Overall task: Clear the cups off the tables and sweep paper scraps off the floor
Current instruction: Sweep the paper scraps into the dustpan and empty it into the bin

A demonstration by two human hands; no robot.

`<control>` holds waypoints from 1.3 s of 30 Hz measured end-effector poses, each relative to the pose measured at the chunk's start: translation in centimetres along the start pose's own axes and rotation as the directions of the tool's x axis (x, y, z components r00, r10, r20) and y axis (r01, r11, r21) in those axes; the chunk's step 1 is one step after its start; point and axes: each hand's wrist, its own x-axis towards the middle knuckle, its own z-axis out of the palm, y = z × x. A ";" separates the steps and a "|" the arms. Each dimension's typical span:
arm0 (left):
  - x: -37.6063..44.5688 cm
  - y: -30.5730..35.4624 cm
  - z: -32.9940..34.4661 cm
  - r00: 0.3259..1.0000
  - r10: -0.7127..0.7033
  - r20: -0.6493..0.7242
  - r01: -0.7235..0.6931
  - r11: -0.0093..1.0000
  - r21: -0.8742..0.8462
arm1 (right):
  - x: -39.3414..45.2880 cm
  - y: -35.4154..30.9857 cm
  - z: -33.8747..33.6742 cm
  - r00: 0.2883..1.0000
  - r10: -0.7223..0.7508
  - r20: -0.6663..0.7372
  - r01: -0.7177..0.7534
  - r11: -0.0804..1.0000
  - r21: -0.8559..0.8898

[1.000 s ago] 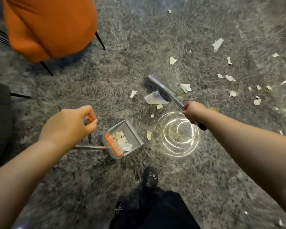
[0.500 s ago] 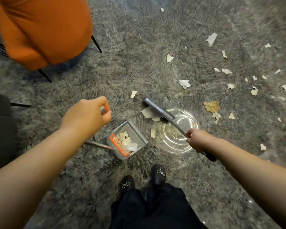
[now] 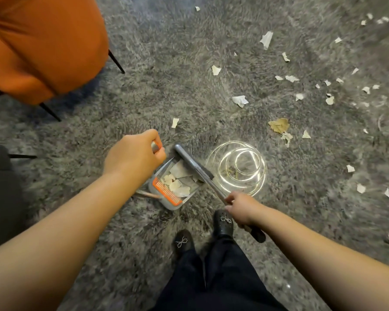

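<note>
Broom head at the dustpan's mouth, scraps inside and scattered right.

The left hand [image 3: 133, 158] has its fingers curled round the dustpan handle [image 3: 155, 146]; the right hand [image 3: 241, 208] grips the broom [image 3: 195, 169], fingers wrapped on its shaft. The dustpan [image 3: 173, 182] lies on the grey carpet [image 3: 166, 86], holding paper scraps [image 3: 177, 187]. More loose scraps [image 3: 240, 100] dot open carpet to the right. An orange chair [image 3: 43, 41] stands at the upper left, well apart.

large scrap [image 3: 180, 170] now inside dustpan [image 3: 190, 193]
</note>
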 end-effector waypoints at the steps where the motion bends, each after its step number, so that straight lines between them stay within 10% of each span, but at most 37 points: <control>1: -0.3 -0.1 0.0 1.000 0.004 -0.001 -0.004 1.000 -0.007 | -0.4 -0.4 0.3 1.000 -0.014 0.005 0.014 1.000 0.019; 25: -3.7 -7.9 -3.3 0.988 -0.099 -0.122 0.094 0.994 -0.049 | -4.8 -3.2 -2.0 0.991 -0.015 -0.131 0.066 0.918 0.390; 39: 13.0 -8.6 -8.0 0.982 -0.120 -0.144 0.119 0.993 -0.016 | 8.1 -10.8 -17.3 0.989 -0.019 -0.144 0.056 0.963 0.262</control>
